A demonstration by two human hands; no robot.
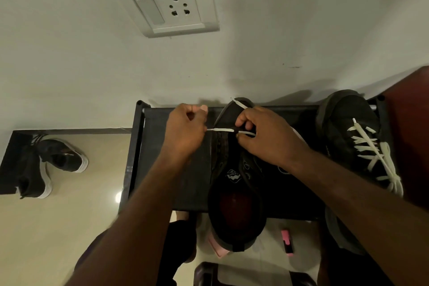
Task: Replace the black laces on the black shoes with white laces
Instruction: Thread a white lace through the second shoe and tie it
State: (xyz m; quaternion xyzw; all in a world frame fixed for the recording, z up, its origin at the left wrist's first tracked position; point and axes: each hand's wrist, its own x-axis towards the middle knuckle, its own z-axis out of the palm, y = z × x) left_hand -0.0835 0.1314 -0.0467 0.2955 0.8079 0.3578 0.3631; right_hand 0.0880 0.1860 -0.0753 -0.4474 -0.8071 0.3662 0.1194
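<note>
Black fabric covers the top of a rack (162, 146) by the wall, and a black shoe (234, 169) lies on it with its toe toward the wall. A white lace (222, 129) runs across the shoe near the toe. The left hand (185, 132) has its fingers curled around one end of the lace. The right hand (267, 137) pinches it between thumb and fingers on the other side. A second black shoe (343, 127), laced in white, sits at the right of the rack. A pair of dark shoes (58, 158) lies on the floor to the left.
</note>
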